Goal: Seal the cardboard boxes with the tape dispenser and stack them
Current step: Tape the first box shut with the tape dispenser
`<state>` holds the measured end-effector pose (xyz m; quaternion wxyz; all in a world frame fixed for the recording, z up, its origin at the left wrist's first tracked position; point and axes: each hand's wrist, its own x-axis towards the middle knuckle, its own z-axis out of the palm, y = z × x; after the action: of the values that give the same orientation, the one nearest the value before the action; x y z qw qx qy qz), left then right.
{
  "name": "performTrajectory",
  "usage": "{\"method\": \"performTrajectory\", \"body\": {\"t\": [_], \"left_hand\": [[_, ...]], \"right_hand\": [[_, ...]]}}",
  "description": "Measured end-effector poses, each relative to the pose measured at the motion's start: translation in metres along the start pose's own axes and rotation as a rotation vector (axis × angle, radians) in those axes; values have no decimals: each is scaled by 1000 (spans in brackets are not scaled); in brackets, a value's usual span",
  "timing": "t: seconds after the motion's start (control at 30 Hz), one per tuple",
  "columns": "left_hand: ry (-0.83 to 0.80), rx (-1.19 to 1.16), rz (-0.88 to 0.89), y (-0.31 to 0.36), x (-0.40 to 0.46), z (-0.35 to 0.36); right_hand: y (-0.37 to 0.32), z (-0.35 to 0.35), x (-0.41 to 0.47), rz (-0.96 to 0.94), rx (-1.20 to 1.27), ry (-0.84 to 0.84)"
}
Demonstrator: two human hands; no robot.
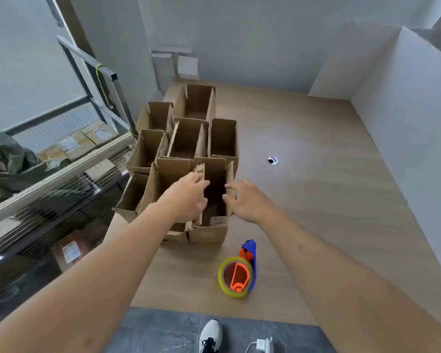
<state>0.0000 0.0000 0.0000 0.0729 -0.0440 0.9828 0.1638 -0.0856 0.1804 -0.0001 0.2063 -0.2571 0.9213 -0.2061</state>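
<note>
Several open brown cardboard boxes stand packed together on a wooden table, flaps up. The nearest box (209,231) is at the front of the group. My left hand (186,197) grips its left flap, fingers curled over the flap's top edge. On the opposite flap, my right hand (247,200) has its fingers curled around the cardboard edge. A tape dispenser (239,271), blue and orange with a yellowish tape roll, lies on the table in front of the box, below my right hand.
The wooden table (316,200) has a round cable hole (273,161) to the right of the boxes. A metal wire shelf (51,174) with parcels stands at the left. White walls (405,110) close the back and right. My shoe (210,335) is on the grey floor.
</note>
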Motion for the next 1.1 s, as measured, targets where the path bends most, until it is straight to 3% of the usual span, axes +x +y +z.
{"method": "performTrajectory", "body": {"t": [0.17, 0.4, 0.8, 1.1], "left_hand": [[-54, 13, -11, -17, 13, 18], [-136, 67, -19, -22, 15, 28], [-119, 117, 23, 36, 24, 40], [-170, -219, -173, 94, 41, 60]], "right_hand": [[1, 34, 28, 147, 39, -30], [12, 44, 21, 280, 120, 121], [71, 23, -17, 485, 489, 247], [109, 9, -36, 698, 858, 361]]}}
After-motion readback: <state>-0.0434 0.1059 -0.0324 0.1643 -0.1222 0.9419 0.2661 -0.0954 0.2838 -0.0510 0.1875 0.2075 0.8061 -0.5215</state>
